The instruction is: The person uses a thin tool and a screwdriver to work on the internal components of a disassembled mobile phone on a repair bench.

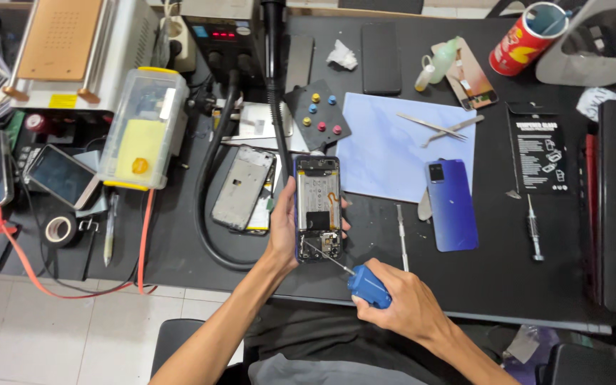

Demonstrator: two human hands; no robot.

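My left fingers [342,222] wrap an opened smartphone [317,207]; my right hand [401,303] clenches a blue-handled screwdriver [366,284], its tip at the phone's lower end. I judge screw work underway; the next move needs steady alignment. Beyond my fingertips lie tweezers [440,127].

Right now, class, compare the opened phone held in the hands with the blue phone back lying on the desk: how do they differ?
The opened phone shows its inner parts and dark frame; the blue back cover shows a smooth glossy shell. The opened phone is held by the left hand while the right hand points a blue-handled screwdriver into it; the cover lies untouched. Both lie lengthwise, roughly alike in size.
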